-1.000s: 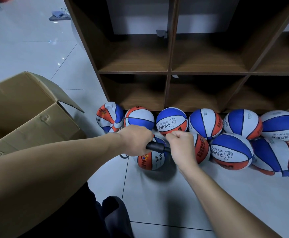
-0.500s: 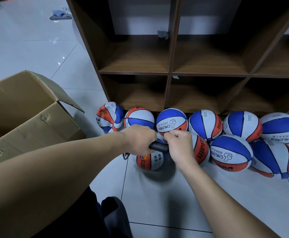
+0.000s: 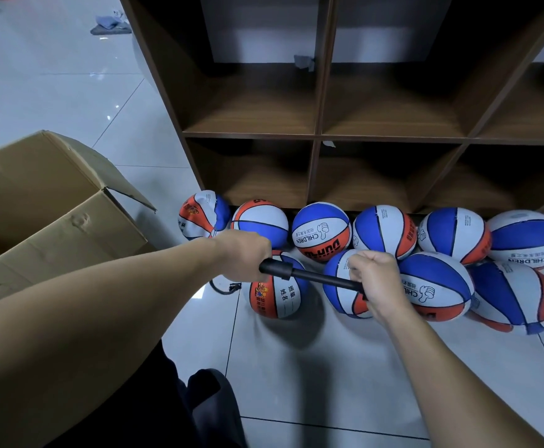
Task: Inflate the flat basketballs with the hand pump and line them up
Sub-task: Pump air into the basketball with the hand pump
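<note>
Both hands clenched, left [image 3: 243, 257] gripping black pump barrel [image 3: 275, 270], right [image 3: 375, 282] its handle, slim rod [image 3: 324, 279] extended

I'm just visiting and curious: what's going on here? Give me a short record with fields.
activity: pumping air into a basketball on the floor
left hand: grips the barrel of the hand pump
right hand: grips the pump's handle end, rod drawn out
ball under the pump: basketball, red, white and blue
other balls: lined up along the foot of the wooden shelf
also there: open cardboard box at left
</note>
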### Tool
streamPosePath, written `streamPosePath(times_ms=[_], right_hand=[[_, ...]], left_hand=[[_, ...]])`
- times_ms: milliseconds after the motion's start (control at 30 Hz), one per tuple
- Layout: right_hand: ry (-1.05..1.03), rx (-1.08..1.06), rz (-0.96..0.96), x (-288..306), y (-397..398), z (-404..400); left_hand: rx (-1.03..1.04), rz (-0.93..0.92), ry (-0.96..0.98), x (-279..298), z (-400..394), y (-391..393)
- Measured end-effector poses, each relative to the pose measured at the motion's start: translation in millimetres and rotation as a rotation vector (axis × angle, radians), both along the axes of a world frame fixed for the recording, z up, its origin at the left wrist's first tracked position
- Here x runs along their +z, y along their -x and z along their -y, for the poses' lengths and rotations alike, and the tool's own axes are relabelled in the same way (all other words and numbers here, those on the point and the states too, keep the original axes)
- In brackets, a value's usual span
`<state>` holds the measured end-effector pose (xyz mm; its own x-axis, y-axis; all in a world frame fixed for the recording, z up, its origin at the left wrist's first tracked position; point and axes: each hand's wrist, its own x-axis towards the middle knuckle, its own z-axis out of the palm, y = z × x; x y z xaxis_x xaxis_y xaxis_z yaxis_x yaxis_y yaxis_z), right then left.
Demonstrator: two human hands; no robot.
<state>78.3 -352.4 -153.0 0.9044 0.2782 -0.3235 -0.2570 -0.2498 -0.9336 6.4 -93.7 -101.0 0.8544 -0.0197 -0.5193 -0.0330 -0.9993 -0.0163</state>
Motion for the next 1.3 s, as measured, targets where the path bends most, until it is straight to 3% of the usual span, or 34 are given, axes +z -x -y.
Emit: streamPosePath(times_ms=[267, 733, 1300], right_hand=[[-0.101, -0.062, -0.041, -4, 24, -26], [-0.161, -0.11, 0.007, 17, 39, -60], [-0.102, 0.004, 0.03, 15, 28, -45]], left_hand=[[-0.072, 0.039, -0.051, 2, 18, 3], [-0.097, 0.133, 0.06, -1, 31, 5], [-0.073, 0.098, 0.089, -5, 20, 1]])
